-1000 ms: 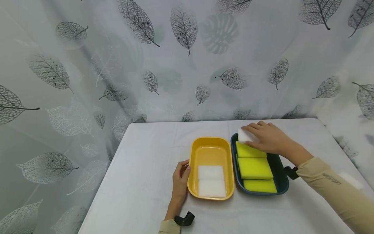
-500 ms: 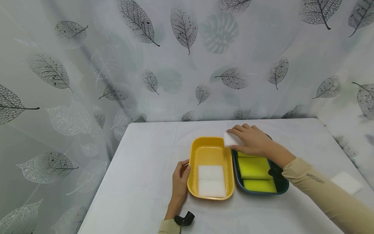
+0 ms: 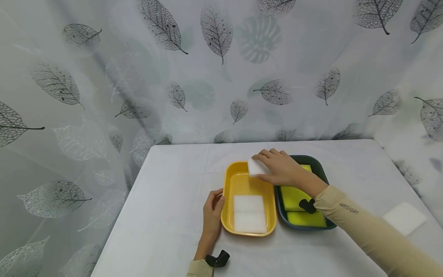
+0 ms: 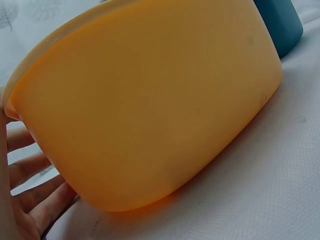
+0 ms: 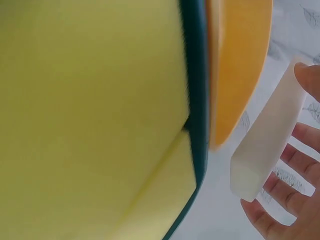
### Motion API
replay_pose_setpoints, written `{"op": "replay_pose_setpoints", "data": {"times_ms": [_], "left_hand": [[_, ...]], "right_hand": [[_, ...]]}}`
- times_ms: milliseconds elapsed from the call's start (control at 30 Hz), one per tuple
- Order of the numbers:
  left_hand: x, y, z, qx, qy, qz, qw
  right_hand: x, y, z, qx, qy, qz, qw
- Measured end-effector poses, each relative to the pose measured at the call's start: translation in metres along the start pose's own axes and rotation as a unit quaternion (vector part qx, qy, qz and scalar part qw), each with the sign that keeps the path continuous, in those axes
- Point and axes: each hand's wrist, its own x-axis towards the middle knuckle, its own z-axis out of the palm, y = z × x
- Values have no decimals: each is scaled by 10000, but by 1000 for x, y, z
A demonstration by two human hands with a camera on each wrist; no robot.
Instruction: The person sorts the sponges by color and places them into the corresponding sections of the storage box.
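Note:
My left hand [image 3: 212,215] holds the left side of the yellow tray [image 3: 247,185], with fingers against its outer wall in the left wrist view. Two white sponges [image 3: 249,214] lie at the near end inside this tray. Over its far right corner, my right hand [image 3: 279,169] grips another white sponge [image 3: 257,168], pinched along its edges between thumb and fingers. Right beside the yellow tray stands a dark teal tray [image 3: 321,172] with several yellow-green sponges [image 3: 306,219]; my right forearm partly hides it.
A flat white piece [image 3: 405,218] lies on the white-covered table [image 3: 173,207] at the right, partly behind the right sleeve. Behind the table hangs a leaf-patterned curtain [image 3: 207,77].
My right hand has carried the white sponge leftward from the far end of the teal tray to above the yellow tray. The left hand has stayed in place.

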Motion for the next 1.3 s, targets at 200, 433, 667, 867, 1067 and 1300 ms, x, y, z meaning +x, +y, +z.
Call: {"op": "replay_pose_setpoints", "data": {"times_ms": [200, 433, 667, 867, 1067, 1300], "left_hand": [[0, 0, 0, 46, 22, 15, 10000], [0, 0, -2, 69, -44, -57, 10000], [0, 2, -2, 38, -82, -108, 9999], [-1, 2, -1, 42, -81, -114, 9999], [0, 1, -1, -73, -90, -77, 9999], [0, 1, 0, -77, -75, -110, 9999]], "right_hand": [[11, -11, 7, 192, -46, -72, 9998], [22, -19, 22, 422, -358, 34, 9985], [31, -27, 35, 729, -779, 237, 9940], [38, -31, 41, 957, -1151, 410, 9879], [49, -32, 49, 889, -1443, 447, 9845], [55, -39, 50, 875, -1574, 642, 9815]]}}
